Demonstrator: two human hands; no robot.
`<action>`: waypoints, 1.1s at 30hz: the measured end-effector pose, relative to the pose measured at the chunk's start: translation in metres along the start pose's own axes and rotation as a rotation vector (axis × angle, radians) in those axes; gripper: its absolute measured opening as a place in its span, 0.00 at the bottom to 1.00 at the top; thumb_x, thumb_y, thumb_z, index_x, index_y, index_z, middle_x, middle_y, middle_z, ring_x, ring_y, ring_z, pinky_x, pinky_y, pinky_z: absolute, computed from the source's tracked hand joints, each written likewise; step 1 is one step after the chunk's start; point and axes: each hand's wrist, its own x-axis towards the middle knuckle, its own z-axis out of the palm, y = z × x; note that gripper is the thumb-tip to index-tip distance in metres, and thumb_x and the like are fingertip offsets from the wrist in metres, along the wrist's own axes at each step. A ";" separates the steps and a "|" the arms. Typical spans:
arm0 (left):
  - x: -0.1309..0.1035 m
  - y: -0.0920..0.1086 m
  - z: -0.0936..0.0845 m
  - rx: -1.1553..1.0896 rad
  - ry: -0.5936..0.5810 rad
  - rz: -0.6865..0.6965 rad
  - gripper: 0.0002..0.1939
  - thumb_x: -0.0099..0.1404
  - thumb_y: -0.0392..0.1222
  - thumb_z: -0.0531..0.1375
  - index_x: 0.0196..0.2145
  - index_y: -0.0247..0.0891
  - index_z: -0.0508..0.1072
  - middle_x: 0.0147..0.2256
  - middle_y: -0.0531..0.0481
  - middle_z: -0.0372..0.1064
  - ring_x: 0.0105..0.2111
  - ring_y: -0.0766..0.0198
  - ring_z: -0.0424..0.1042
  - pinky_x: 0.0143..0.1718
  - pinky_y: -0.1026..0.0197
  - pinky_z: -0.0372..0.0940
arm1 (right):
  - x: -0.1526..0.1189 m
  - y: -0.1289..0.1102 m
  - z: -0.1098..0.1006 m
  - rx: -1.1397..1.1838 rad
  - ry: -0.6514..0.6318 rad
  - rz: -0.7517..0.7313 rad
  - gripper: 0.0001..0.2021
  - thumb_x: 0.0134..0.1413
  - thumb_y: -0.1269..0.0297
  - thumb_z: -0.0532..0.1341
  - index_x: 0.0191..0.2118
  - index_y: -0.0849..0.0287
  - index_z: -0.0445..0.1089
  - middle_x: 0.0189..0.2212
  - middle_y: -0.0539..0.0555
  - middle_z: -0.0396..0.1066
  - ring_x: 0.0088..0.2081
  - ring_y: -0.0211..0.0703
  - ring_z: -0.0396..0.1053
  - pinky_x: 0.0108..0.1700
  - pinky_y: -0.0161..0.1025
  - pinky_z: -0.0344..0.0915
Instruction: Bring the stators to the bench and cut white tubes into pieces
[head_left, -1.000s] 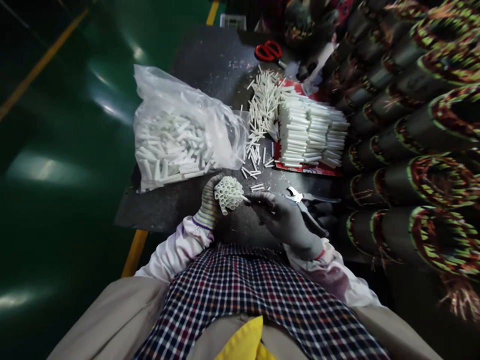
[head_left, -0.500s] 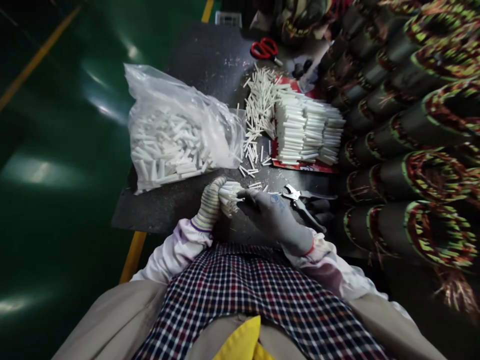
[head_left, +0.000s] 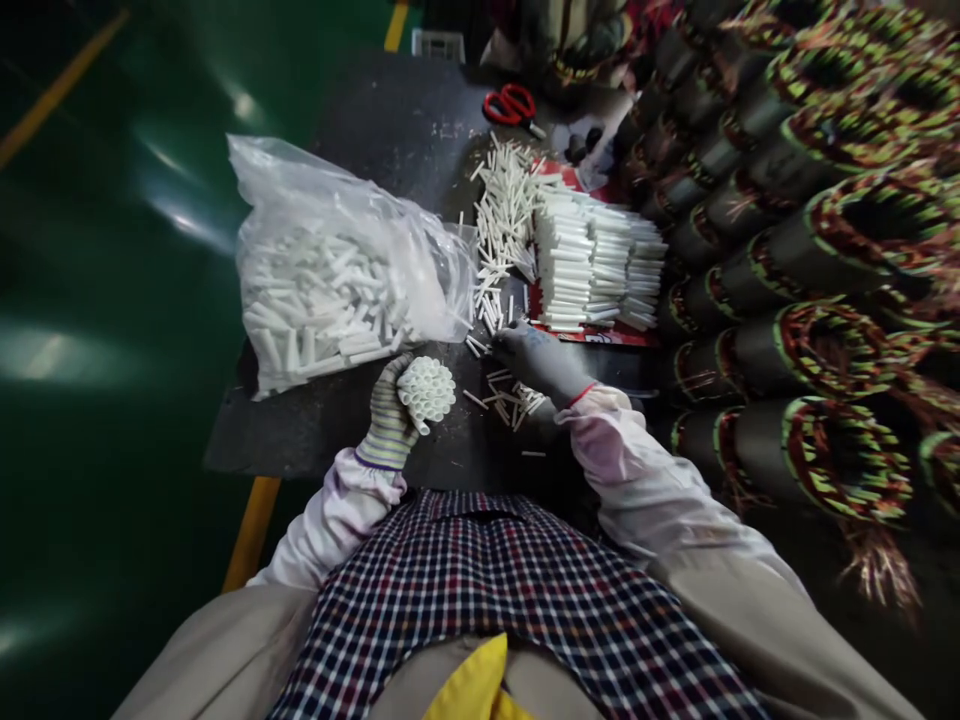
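Left hand (head_left: 390,415) still gripping tube bundle (head_left: 426,390); right hand (head_left: 536,360) now off bundle, fingers curled over loose sticks (head_left: 495,320) mid-frame, grip unclear.

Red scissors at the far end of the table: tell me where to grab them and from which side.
Grip the red scissors by the two red handle loops, coming from the left over the bare dark table. The loops lie to the left, flat and open, while the blades point right toward the clutter and the wound coils, which leaves the fingers less room on that side.
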 end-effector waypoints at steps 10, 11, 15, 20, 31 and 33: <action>-0.005 0.005 0.002 -0.022 -0.006 -0.053 0.10 0.65 0.41 0.57 0.28 0.35 0.74 0.26 0.50 0.75 0.25 0.61 0.75 0.31 0.59 0.74 | -0.014 -0.006 -0.018 -0.163 -0.214 0.099 0.14 0.63 0.56 0.59 0.43 0.56 0.78 0.40 0.57 0.78 0.39 0.45 0.73 0.35 0.36 0.57; -0.005 0.005 0.003 -0.032 0.007 -0.044 0.11 0.65 0.40 0.56 0.28 0.35 0.74 0.26 0.50 0.75 0.25 0.62 0.75 0.32 0.59 0.74 | -0.012 -0.010 -0.016 -0.160 -0.197 0.111 0.15 0.63 0.55 0.58 0.44 0.57 0.78 0.40 0.58 0.78 0.39 0.45 0.73 0.36 0.36 0.58; -0.006 0.007 0.004 -0.058 0.027 -0.059 0.12 0.66 0.40 0.56 0.27 0.35 0.73 0.25 0.50 0.74 0.25 0.64 0.74 0.34 0.60 0.74 | -0.010 -0.015 -0.007 -0.104 -0.184 0.074 0.16 0.65 0.57 0.57 0.48 0.58 0.77 0.42 0.60 0.77 0.40 0.43 0.73 0.38 0.35 0.59; -0.007 0.005 0.005 -0.027 0.026 -0.056 0.13 0.67 0.41 0.55 0.27 0.35 0.73 0.26 0.50 0.74 0.25 0.63 0.75 0.35 0.58 0.75 | 0.005 -0.014 -0.008 -0.098 -0.059 0.185 0.15 0.65 0.59 0.55 0.47 0.59 0.76 0.44 0.61 0.77 0.44 0.47 0.73 0.40 0.36 0.60; 0.000 0.000 0.002 -0.044 -0.001 -0.066 0.08 0.62 0.42 0.59 0.28 0.36 0.73 0.25 0.50 0.74 0.25 0.61 0.75 0.34 0.58 0.74 | -0.021 -0.036 -0.017 0.244 0.017 0.219 0.10 0.54 0.60 0.62 0.36 0.60 0.76 0.32 0.56 0.77 0.33 0.43 0.72 0.34 0.36 0.60; 0.001 0.000 0.001 -0.051 -0.034 -0.081 0.08 0.62 0.42 0.59 0.28 0.36 0.73 0.26 0.50 0.74 0.25 0.61 0.75 0.33 0.58 0.73 | -0.048 -0.047 -0.027 0.490 -0.059 0.077 0.08 0.52 0.61 0.62 0.34 0.59 0.75 0.28 0.51 0.75 0.30 0.39 0.69 0.32 0.34 0.59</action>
